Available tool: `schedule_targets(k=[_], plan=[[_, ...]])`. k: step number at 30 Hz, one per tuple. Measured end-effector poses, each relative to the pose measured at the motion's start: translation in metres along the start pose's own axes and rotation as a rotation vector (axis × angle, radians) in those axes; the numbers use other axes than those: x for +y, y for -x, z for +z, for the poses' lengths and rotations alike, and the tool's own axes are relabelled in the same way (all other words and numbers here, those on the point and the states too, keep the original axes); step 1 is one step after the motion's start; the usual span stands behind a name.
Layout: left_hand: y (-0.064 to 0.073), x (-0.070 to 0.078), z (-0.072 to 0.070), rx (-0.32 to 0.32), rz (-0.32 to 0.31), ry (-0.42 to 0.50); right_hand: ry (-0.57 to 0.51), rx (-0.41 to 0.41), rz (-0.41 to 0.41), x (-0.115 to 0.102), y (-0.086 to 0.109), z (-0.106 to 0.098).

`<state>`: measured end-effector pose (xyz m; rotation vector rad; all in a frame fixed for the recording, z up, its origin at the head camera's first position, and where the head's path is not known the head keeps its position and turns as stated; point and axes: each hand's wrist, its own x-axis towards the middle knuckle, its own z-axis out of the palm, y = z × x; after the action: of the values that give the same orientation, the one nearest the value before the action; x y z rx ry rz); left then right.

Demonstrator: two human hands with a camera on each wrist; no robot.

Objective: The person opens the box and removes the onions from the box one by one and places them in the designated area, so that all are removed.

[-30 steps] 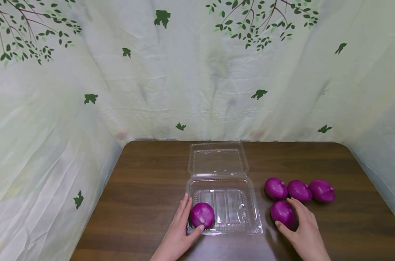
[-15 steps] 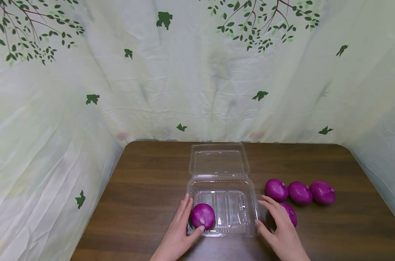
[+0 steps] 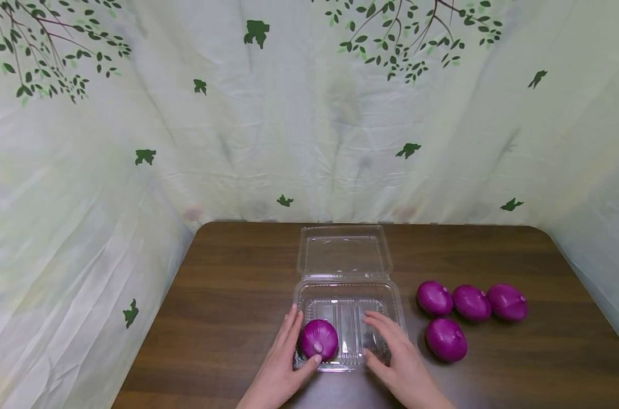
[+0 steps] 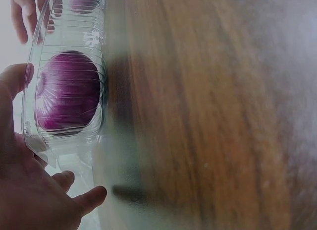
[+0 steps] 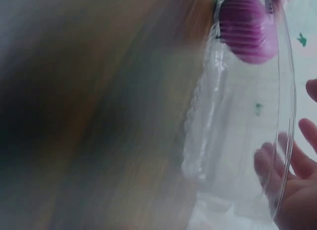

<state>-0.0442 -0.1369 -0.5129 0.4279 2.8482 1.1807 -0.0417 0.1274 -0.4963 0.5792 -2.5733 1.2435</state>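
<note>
A clear plastic clamshell container (image 3: 351, 363) lies on the brown table with its lid (image 3: 344, 250) folded back. One purple onion (image 3: 319, 339) sits in the container's left near corner. My left hand (image 3: 283, 363) rests against that corner, fingers along the left wall; in the left wrist view its thumb (image 4: 22, 76) touches the rim. Over the right half of the container hovers my right hand (image 3: 398, 363), fingers spread and holding nothing. To the right, one onion (image 3: 446, 339) lies nearest the container's side, in front of a row of three onions (image 3: 472, 303).
The wooden table (image 3: 227, 295) ends at a far edge against a pale hanging cloth (image 3: 309, 113) printed with green leaves. More cloth closes in the left and right sides. The raised lid stretches toward the table's far edge.
My right hand has let go of the near onion on the right and moved left, over the container. That onion stays on the table. My left hand has kept its place.
</note>
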Motion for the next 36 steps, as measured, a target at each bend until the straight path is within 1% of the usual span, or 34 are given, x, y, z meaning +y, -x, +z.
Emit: schedule_targets(k=[7, 10, 14, 21, 24, 30, 36], plan=[[0.000, 0.000, 0.001, -0.017, -0.018, 0.019, -0.073, -0.117, 0.076, -0.010, -0.012, 0.017], [0.001, -0.001, 0.001, -0.029, -0.020, 0.030, -0.068, -0.164, 0.086, -0.013, -0.018, 0.024], [0.002, -0.002, 0.001, -0.033, -0.007, 0.038, -0.073, -0.220, 0.098, -0.015, -0.026, 0.032], [0.004, -0.002, 0.001, -0.035, 0.004, 0.058, -0.087, -0.308, 0.145, -0.016, -0.037, 0.042], [0.004, -0.002, 0.001, -0.031, 0.005, 0.060, -0.091, -0.332, 0.144, -0.016, -0.040, 0.045], [0.003, 0.000, 0.000, -0.005, 0.021, 0.041, -0.102, -0.364, 0.100, -0.014, -0.046, 0.050], [0.001, -0.001, -0.001, 0.005, 0.039, 0.050, -0.138, -0.433, 0.120, -0.011, -0.054, 0.051]])
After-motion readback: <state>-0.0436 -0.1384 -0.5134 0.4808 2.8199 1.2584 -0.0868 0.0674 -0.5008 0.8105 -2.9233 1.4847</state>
